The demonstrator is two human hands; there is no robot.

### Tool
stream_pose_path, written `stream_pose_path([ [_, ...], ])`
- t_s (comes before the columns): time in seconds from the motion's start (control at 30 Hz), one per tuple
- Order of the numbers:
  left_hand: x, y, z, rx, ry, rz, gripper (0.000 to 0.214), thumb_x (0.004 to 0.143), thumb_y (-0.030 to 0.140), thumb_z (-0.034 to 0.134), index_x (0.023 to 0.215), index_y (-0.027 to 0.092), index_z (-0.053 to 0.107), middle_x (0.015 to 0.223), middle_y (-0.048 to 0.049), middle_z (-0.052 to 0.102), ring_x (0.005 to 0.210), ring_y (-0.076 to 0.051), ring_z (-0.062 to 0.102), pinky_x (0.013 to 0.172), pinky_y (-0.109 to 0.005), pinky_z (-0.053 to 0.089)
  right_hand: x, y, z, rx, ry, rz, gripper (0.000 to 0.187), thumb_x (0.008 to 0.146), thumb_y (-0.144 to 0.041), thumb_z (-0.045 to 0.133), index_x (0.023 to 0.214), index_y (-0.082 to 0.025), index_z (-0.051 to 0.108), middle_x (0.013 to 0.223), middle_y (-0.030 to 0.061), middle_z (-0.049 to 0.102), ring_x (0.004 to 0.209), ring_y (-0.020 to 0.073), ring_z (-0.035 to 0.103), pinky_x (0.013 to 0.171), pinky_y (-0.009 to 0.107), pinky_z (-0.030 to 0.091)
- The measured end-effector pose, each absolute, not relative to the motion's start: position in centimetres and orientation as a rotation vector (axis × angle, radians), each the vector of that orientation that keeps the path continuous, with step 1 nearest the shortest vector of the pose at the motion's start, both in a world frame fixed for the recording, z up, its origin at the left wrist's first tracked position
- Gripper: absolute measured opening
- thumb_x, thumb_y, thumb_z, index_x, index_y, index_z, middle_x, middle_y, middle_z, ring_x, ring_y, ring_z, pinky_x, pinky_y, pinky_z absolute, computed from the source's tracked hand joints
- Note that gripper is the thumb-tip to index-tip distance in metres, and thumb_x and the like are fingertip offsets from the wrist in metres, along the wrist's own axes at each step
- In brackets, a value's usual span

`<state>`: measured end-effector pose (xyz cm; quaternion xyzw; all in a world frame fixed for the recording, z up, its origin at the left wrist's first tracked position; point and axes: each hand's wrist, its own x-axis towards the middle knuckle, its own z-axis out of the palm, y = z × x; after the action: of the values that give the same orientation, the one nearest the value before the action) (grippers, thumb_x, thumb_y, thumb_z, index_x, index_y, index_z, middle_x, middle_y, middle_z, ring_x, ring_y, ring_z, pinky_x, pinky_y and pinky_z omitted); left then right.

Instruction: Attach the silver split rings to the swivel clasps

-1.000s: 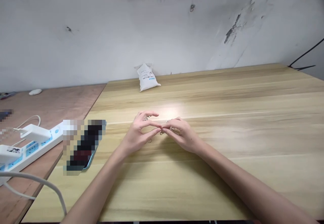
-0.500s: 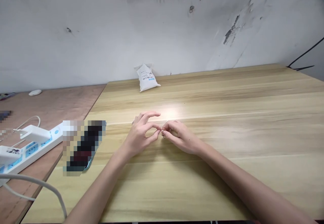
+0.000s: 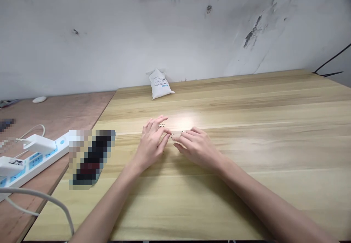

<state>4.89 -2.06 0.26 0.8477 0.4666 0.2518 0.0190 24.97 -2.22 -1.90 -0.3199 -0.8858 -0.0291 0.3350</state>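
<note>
Thumb and index finger of my left hand [image 3: 152, 144] pinch a small gold-coloured metal piece [image 3: 172, 136], which looks like a little ring. A gold-coloured metal clasp [image 3: 161, 125] shows by that hand's other, loosely bent fingers. Just to the right is my right hand [image 3: 199, 146], its fingers curled and its index fingertip close to the pinched piece. Its thumb tip stays apart from the index finger. Past the curled fingers a small metal ring [image 3: 182, 132] peeks out; the fingers hide most of it. Both hands are just above the wooden table [image 3: 246, 126].
A white plastic package [image 3: 161, 85] with a printed label lies near the wall. Left of my hands is a blurred-out phone-like object [image 3: 93, 159]. A power strip [image 3: 33, 166] with chargers and a white cable [image 3: 59, 202] occupy the brown surface at the left.
The fingertips of my hands have drawn slightly apart, showing the metal piece between them. My right hand has turned more palm down, and the clasp by my left fingers has come into sight.
</note>
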Motion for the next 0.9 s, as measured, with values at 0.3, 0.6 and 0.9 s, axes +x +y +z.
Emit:
stream_pose_path([
  [0.3,5.0,-2.4,0.7,2.621,1.317,0.925,0.012,0.097,0.019,0.047,0.097,0.022,0.059,0.14,-0.0107,0.048,0.138,-0.027,0.038,0.109,-0.048,0.032,24.7,-2.8,-1.4,-0.977,-2.037,0.635,0.019,0.095,-0.032,0.056,0.108,-0.02,0.062,0.088,0.003,0.061,0.07,0.0131,0.055,0.069,0.028,0.042],
  [0.6,4.8,-2.3,0.8,2.632,1.347,0.848,0.012,0.097,0.019,0.046,0.098,0.021,0.057,0.142,-0.011,0.046,0.139,-0.029,0.036,0.11,-0.051,0.031,26.4,-1.3,-0.5,-0.937,-2.193,0.085,0.02,0.097,-0.021,0.048,0.083,-0.019,0.062,0.081,0.0033,0.063,0.076,0.0153,0.057,0.087,0.034,0.037],
  [0.9,4.5,-2.4,0.5,2.637,1.092,0.467,0.02,0.095,0.016,0.041,0.104,0.021,0.058,0.144,-0.0107,0.046,0.141,-0.027,0.033,0.111,-0.05,0.034,24.5,-3.8,-0.7,-0.593,-2.423,-0.234,0.029,0.097,-0.006,0.036,0.088,-0.019,0.061,0.086,0.004,0.065,0.079,0.0163,0.053,0.081,0.032,0.038],
])
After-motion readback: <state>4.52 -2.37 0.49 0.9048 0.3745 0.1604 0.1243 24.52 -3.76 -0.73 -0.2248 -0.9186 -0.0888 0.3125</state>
